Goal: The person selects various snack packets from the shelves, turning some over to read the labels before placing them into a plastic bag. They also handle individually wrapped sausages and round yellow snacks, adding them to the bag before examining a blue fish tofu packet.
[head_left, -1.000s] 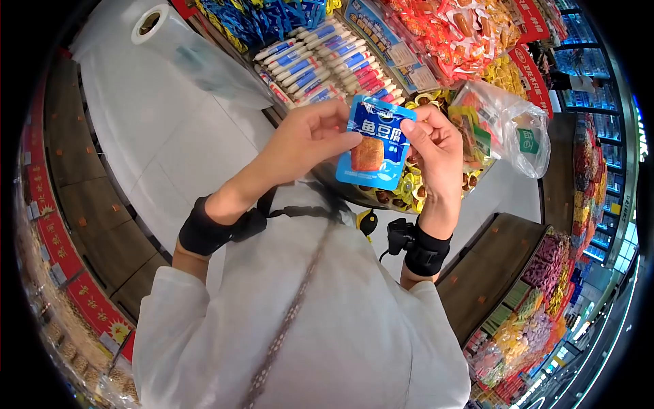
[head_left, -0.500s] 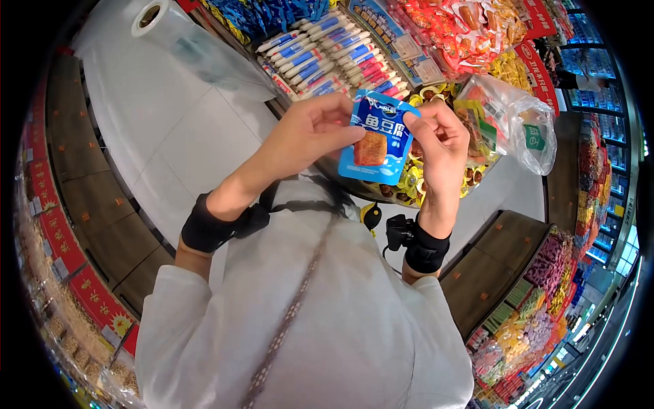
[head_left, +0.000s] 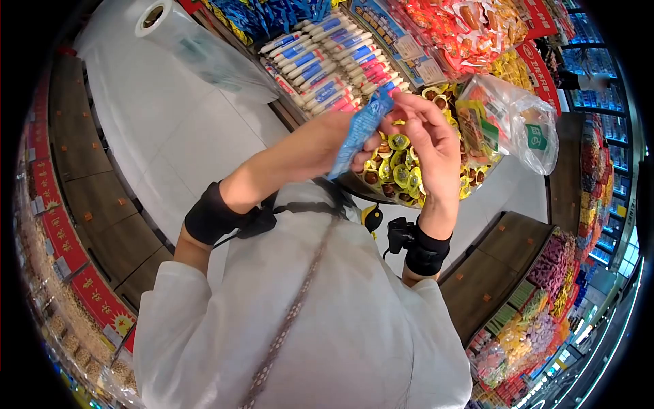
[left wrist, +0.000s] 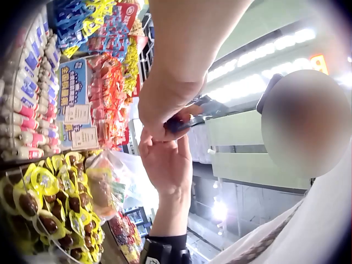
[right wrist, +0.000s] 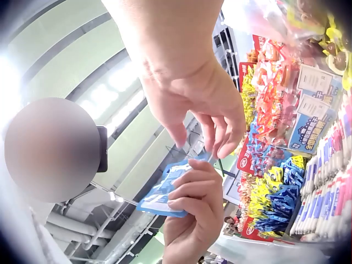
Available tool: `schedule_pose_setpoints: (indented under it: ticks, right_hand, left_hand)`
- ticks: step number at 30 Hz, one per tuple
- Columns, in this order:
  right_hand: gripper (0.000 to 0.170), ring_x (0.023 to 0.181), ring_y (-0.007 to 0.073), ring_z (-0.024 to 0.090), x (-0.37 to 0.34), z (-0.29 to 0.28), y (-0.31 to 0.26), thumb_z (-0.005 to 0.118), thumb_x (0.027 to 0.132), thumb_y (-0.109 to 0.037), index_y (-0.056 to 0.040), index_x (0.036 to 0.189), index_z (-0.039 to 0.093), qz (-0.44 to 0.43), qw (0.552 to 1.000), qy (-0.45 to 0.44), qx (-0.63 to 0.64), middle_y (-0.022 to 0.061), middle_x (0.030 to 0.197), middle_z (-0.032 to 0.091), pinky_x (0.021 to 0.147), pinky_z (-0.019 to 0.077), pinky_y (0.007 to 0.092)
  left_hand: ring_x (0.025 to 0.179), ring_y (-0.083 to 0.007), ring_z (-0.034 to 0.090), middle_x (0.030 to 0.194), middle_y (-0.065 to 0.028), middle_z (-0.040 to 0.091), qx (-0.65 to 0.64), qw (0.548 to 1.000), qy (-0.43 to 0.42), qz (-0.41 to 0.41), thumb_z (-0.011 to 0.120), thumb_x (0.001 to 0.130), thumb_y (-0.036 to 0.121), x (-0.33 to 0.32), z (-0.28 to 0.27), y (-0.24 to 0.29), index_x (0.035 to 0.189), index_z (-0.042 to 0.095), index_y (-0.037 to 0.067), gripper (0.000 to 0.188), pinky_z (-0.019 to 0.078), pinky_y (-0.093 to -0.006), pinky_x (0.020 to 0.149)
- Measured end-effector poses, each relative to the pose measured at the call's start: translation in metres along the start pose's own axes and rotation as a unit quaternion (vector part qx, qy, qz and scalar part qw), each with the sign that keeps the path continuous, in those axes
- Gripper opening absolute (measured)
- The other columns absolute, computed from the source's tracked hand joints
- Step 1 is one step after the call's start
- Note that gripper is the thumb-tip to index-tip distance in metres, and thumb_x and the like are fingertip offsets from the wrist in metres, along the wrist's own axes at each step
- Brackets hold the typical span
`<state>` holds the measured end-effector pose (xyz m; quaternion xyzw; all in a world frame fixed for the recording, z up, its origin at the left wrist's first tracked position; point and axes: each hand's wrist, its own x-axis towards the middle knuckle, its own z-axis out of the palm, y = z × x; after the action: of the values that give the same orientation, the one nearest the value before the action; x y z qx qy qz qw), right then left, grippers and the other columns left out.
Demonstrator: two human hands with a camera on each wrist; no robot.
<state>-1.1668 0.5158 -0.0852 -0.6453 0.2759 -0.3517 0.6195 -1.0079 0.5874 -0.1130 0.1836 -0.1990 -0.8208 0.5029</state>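
Note:
In the head view, the left hand (head_left: 327, 146) grips a blue packet (head_left: 361, 129), turned so that its printed back shows at a steep slant. The right hand (head_left: 436, 150) is beside it, fingertips close to the packet's upper corner. From the right wrist view, the left hand's fingers (right wrist: 195, 190) curl round the packet (right wrist: 162, 190), while the right hand (right wrist: 192, 93) hangs above with thumb and fingers apart. In the left wrist view, the left hand (left wrist: 165, 104) partly hides the packet (left wrist: 206, 109); the right hand (left wrist: 169, 168) is below it, palm visible.
Below the hands lie yellow-wrapped candies (head_left: 402, 170). White sticks with coloured labels (head_left: 320, 61) fill a section behind, near red-packed snacks (head_left: 463, 34). A clear bag (head_left: 511, 123) rests at the right, and a plastic roll (head_left: 204, 58) at the upper left.
The packet has turned from its front face to its printed back, tilting steeply. The left hand has rotated with it, and the right hand's thumb and fingers have come off its right edge.

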Motion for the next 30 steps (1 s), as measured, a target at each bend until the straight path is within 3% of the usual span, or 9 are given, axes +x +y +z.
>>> schedule_pose_setpoints:
  ticks: [3, 6, 9, 12, 13, 16, 22, 30]
  right_hand:
    - [0.011, 0.070, 0.0075, 0.051, -0.004, -0.001, -0.003, 0.053, 0.083, -0.007, 0.0018, 0.090, 0.053, 0.063, 0.994, -0.028, 0.088, 0.0043, 0.081, 0.056, 0.062, 0.0405, 0.0204]
    - [0.007, 0.064, 0.0046, 0.048, -0.005, -0.003, -0.005, 0.055, 0.082, -0.006, 0.0005, 0.080, 0.053, 0.081, 0.988, 0.007, 0.135, 0.0001, 0.071, 0.054, 0.058, 0.0366, 0.0178]
    - [0.008, 0.060, 0.0032, 0.045, -0.005, -0.011, -0.002, 0.056, 0.080, -0.005, -0.0016, 0.075, 0.052, 0.070, 0.986, 0.071, 0.135, -0.0018, 0.067, 0.053, 0.056, 0.0339, 0.0165]
    - [0.009, 0.060, 0.0024, 0.044, -0.006, -0.022, -0.001, 0.058, 0.079, -0.005, -0.0035, 0.072, 0.052, 0.070, 0.984, 0.102, 0.126, -0.0021, 0.067, 0.053, 0.056, 0.0324, 0.0160]
    - [0.010, 0.060, 0.0023, 0.044, -0.006, -0.023, 0.000, 0.058, 0.079, -0.006, -0.0035, 0.072, 0.052, 0.071, 0.985, 0.106, 0.120, -0.0021, 0.067, 0.053, 0.056, 0.0324, 0.0160]
    - [0.010, 0.059, 0.0025, 0.043, -0.008, -0.015, -0.008, 0.058, 0.079, -0.006, -0.0037, 0.072, 0.051, 0.057, 0.983, 0.131, 0.119, -0.0021, 0.067, 0.053, 0.055, 0.0325, 0.0163]
    - [0.012, 0.057, 0.0039, 0.043, -0.008, -0.023, -0.001, 0.057, 0.080, -0.008, -0.0040, 0.071, 0.051, 0.109, 0.972, 0.101, 0.182, -0.0010, 0.066, 0.052, 0.053, 0.0331, 0.0170]
    - [0.015, 0.057, 0.0045, 0.043, -0.009, -0.030, 0.003, 0.056, 0.082, -0.012, -0.0039, 0.070, 0.051, 0.106, 0.965, 0.048, 0.236, 0.0002, 0.068, 0.050, 0.052, 0.0332, 0.0169]
  left_hand:
    - [0.067, -0.0089, 0.051, 0.075, 0.0007, 0.052, -0.169, 0.965, -0.179, -0.092, 0.043, 0.087, 0.029, 0.013, -0.010, -0.012, 0.110, 0.047, 0.002, 0.036, 0.0417, -0.0211, 0.061]
    - [0.073, -0.0110, 0.054, 0.084, -0.0015, 0.056, 0.021, 0.991, -0.111, -0.074, 0.043, 0.087, 0.028, 0.009, -0.003, -0.012, 0.110, 0.047, 0.002, 0.035, 0.0439, -0.0240, 0.065]
    - [0.082, -0.0144, 0.056, 0.095, -0.0054, 0.058, 0.091, 0.994, 0.052, -0.030, 0.042, 0.088, 0.028, 0.008, -0.009, -0.016, 0.111, 0.047, 0.000, 0.037, 0.0450, -0.0274, 0.072]
    - [0.088, -0.0154, 0.056, 0.099, -0.0079, 0.057, 0.098, 0.987, 0.119, 0.034, 0.040, 0.089, 0.031, 0.001, -0.002, -0.003, 0.111, 0.047, 0.000, 0.039, 0.0446, -0.0299, 0.078]
    - [0.088, -0.0121, 0.056, 0.100, -0.0081, 0.056, 0.061, 0.993, 0.091, 0.034, 0.044, 0.088, 0.020, -0.002, -0.003, 0.001, 0.112, 0.044, -0.003, 0.034, 0.0444, -0.0247, 0.079]
    - [0.087, -0.0119, 0.056, 0.101, -0.0094, 0.057, 0.274, 0.957, 0.050, 0.085, 0.049, 0.085, 0.011, -0.009, 0.005, 0.003, 0.113, 0.042, -0.003, 0.032, 0.0467, -0.0247, 0.076]
    - [0.083, -0.0135, 0.058, 0.096, -0.0100, 0.059, 0.231, 0.970, 0.049, 0.061, 0.055, 0.080, 0.006, -0.010, 0.009, 0.001, 0.111, 0.042, -0.002, 0.035, 0.0521, -0.0271, 0.068]
    - [0.084, -0.0137, 0.058, 0.094, -0.0101, 0.059, 0.221, 0.972, 0.057, 0.059, 0.055, 0.080, 0.002, -0.013, 0.009, -0.003, 0.111, 0.040, -0.002, 0.034, 0.0522, -0.0266, 0.069]
